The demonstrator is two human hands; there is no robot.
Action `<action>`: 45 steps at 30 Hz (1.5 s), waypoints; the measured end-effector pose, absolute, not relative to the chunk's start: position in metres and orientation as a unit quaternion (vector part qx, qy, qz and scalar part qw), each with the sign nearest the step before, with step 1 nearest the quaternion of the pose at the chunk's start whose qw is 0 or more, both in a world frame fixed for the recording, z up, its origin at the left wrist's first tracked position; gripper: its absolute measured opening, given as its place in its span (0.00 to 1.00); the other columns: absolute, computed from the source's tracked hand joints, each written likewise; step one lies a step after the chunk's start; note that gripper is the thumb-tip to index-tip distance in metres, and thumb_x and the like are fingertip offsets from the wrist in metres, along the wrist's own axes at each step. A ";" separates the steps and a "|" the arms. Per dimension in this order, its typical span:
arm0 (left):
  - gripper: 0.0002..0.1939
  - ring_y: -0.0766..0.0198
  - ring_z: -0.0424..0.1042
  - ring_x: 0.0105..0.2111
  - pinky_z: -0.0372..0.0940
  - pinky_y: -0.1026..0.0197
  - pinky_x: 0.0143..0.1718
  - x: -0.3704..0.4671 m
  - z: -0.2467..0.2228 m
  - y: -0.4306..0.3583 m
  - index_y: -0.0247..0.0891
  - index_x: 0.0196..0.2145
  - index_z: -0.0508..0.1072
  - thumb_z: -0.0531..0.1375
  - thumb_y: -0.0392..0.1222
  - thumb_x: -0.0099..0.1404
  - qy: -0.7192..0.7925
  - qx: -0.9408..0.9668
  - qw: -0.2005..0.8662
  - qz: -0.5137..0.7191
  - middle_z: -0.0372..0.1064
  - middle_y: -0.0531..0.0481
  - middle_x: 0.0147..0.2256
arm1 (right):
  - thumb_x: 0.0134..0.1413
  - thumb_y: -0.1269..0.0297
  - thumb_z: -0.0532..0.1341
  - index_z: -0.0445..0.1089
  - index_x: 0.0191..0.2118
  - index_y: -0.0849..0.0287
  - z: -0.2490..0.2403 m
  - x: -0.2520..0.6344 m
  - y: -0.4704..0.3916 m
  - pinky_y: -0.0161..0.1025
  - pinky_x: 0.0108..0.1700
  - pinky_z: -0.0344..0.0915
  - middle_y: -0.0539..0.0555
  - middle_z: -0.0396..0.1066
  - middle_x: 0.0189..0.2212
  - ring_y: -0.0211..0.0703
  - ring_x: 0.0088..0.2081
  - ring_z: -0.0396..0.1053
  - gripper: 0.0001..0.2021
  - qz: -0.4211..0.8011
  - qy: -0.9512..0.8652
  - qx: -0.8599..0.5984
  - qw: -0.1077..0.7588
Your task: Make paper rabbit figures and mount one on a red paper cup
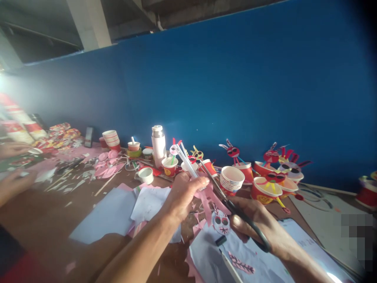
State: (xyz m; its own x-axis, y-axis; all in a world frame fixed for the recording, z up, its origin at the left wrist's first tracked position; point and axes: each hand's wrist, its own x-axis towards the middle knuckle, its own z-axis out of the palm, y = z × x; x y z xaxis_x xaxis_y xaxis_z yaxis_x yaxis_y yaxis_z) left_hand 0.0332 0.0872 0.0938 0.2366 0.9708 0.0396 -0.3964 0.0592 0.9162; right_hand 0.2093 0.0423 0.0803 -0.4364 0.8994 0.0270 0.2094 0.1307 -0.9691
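Observation:
My left hand [181, 194] is closed around several white straws [186, 162] that point up and to the left. Pink paper strips [206, 202] hang just below its thumb, at the lower ends of the straws. Black-handled scissors [246, 219] are in my right hand [263, 216], their blades pointing up and left beside the straws and pink paper. Whether the blades touch the paper I cannot tell. Under my hands lies a white paper face with ears and dark eyes [220, 224], close to a pen [229, 263] and a pink paper ear with dark markings [241, 263].
Red and white paper cups [266, 188] with paper faces on straws line the back. A white thermos [159, 145] and a mug [145, 175] stand left of them. White sheets [103, 214] and paper scraps cover the table. Another person's hands [17, 181] are at far left.

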 end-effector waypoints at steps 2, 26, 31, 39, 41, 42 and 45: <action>0.03 0.68 0.66 0.23 0.60 0.63 0.29 0.033 0.095 0.087 0.33 0.26 0.72 0.62 0.35 0.51 0.328 0.439 0.653 0.522 0.68 0.52 0.22 | 0.47 0.49 0.61 0.63 0.28 0.61 0.080 0.210 0.042 0.30 0.19 0.50 0.44 0.57 0.15 0.31 0.17 0.52 0.17 0.511 -0.675 -0.414 0.335; 0.12 0.68 0.65 0.21 0.57 0.66 0.24 0.028 0.101 0.089 0.33 0.24 0.74 0.62 0.46 0.56 0.316 0.396 0.703 0.499 0.68 0.51 0.20 | 0.42 0.46 0.65 0.66 0.41 0.61 0.068 0.215 0.056 0.33 0.21 0.52 0.45 0.60 0.17 0.35 0.19 0.55 0.25 0.493 -0.580 -0.421 0.494; 0.15 0.64 0.70 0.24 0.61 0.64 0.28 0.028 0.100 0.093 0.32 0.25 0.75 0.63 0.49 0.56 0.299 0.341 0.726 0.517 0.71 0.48 0.21 | 0.42 0.49 0.66 0.67 0.44 0.59 0.068 0.214 0.056 0.33 0.23 0.57 0.46 0.62 0.20 0.35 0.21 0.57 0.25 0.482 -0.542 -0.440 0.530; 0.12 0.64 0.71 0.25 0.62 0.65 0.28 0.022 0.102 0.100 0.32 0.28 0.75 0.66 0.45 0.53 0.326 0.337 0.670 0.576 0.72 0.50 0.23 | 0.47 0.54 0.65 0.62 0.49 0.61 0.067 0.213 0.059 0.34 0.24 0.57 0.46 0.64 0.22 0.35 0.22 0.58 0.25 0.512 -0.540 -0.436 0.506; 0.12 0.63 0.72 0.25 0.61 0.66 0.24 0.020 0.101 0.101 0.32 0.29 0.75 0.65 0.46 0.54 0.325 0.352 0.677 0.558 0.72 0.49 0.23 | 0.49 0.58 0.64 0.63 0.49 0.61 0.067 0.218 0.061 0.35 0.27 0.60 0.47 0.65 0.23 0.37 0.24 0.61 0.22 0.496 -0.578 -0.455 0.462; 0.13 0.63 0.72 0.25 0.60 0.66 0.23 0.019 0.100 0.100 0.31 0.29 0.75 0.64 0.46 0.55 0.327 0.358 0.681 0.548 0.72 0.48 0.23 | 0.49 0.60 0.63 0.64 0.49 0.61 0.066 0.221 0.061 0.36 0.28 0.61 0.48 0.67 0.24 0.38 0.25 0.63 0.21 0.474 -0.603 -0.470 0.436; 0.13 0.64 0.72 0.25 0.60 0.67 0.22 0.014 0.091 0.098 0.32 0.32 0.76 0.63 0.46 0.56 0.337 0.369 0.691 0.521 0.73 0.48 0.24 | 0.50 0.61 0.62 0.68 0.47 0.58 0.064 0.234 0.051 0.37 0.31 0.65 0.50 0.72 0.26 0.44 0.29 0.69 0.17 0.370 -0.671 -0.530 0.364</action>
